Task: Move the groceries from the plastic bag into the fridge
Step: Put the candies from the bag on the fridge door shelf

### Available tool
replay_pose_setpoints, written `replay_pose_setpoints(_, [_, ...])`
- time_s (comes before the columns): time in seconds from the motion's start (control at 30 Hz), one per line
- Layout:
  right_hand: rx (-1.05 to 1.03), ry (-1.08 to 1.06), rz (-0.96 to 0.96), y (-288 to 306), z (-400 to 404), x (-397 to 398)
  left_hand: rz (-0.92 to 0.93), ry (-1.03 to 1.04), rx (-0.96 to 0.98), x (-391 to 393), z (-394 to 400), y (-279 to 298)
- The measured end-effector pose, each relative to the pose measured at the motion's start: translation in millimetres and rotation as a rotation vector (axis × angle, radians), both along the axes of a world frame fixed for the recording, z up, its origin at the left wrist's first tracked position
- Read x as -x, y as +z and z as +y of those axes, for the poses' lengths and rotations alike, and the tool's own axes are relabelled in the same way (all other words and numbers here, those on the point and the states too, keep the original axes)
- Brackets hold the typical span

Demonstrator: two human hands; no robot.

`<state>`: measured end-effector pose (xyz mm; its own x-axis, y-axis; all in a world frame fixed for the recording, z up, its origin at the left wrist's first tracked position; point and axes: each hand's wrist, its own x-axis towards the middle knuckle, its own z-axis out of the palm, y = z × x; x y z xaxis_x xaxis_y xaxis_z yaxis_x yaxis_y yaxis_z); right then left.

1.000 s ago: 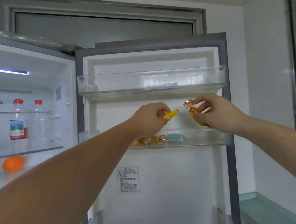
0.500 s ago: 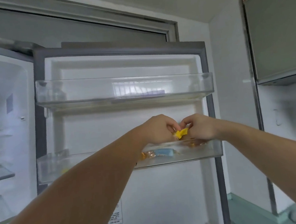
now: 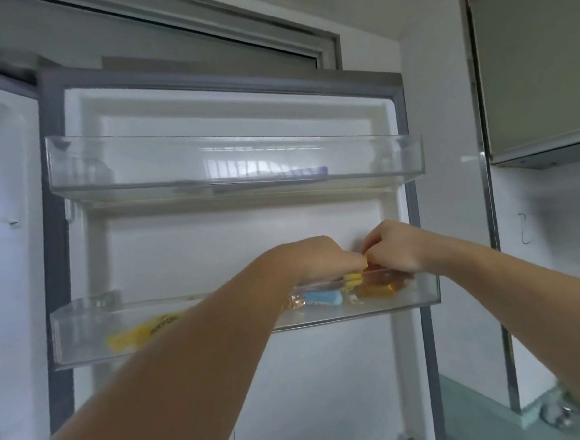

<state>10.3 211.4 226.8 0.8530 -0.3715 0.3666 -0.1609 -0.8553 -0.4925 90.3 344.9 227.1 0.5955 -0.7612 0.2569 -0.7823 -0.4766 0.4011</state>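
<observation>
My left hand (image 3: 322, 258) and my right hand (image 3: 395, 246) meet knuckle to knuckle over the right end of the middle door bin (image 3: 83, 332) of the open fridge door. The left hand's curled fingers pinch a small yellow candy (image 3: 352, 279) that dips below the bin's rim. Under the right hand's curled fingers an orange wrapped candy (image 3: 377, 287) reaches down into the bin; the fingertips are hidden. A blue wrapped candy (image 3: 323, 298), a gold wrapped candy (image 3: 292, 302) and a yellow packet (image 3: 142, 331) lie in the bin. No plastic bag is in view.
A clear upper door bin (image 3: 236, 161) hangs above the hands. The lit fridge interior (image 3: 5, 239) is at the left edge. A wall cabinet (image 3: 538, 65) hangs at the upper right, and a greenish counter (image 3: 483, 409) lies at the lower right.
The view has swung right and closer to the door. Both hands came together and sank to the middle bin's rim. The orange candy went from held up in the air to down inside the bin.
</observation>
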Motion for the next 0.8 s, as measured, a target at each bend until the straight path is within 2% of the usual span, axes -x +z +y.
replay_pose_setpoints(0.13, [0.042, -0.015, -0.096, 1.5, -0.5, 0.0, 0.076, 0.004, 0.014, 7.3, 2.7, 0.5])
replay_pose_setpoints(0.33, [0.037, -0.018, -0.134, -4.5, -1.7, -0.2, -0.030, -0.030, -0.014, 8.2, 9.3, 2.8])
replay_pose_setpoints(0.5, [0.035, 0.001, -0.149, -5.0, 0.7, 0.2, -0.149, 0.063, -0.072, 13.5, 13.4, 6.9])
replay_pose_setpoints(0.6, [0.047, 0.033, -0.140, -6.1, -0.7, -0.8, -0.192, 0.113, 0.051, 16.9, 16.4, 1.8])
replay_pose_setpoints(0.7, [0.061, 0.047, -0.131, -6.8, -0.4, 2.5, -0.345, 0.176, 0.191, 21.9, 21.8, -4.4])
replay_pose_setpoints(0.8, [0.074, 0.060, -0.168, -7.3, 3.3, 9.5, -0.415, 0.161, 0.248, 30.0, 28.8, -13.1])
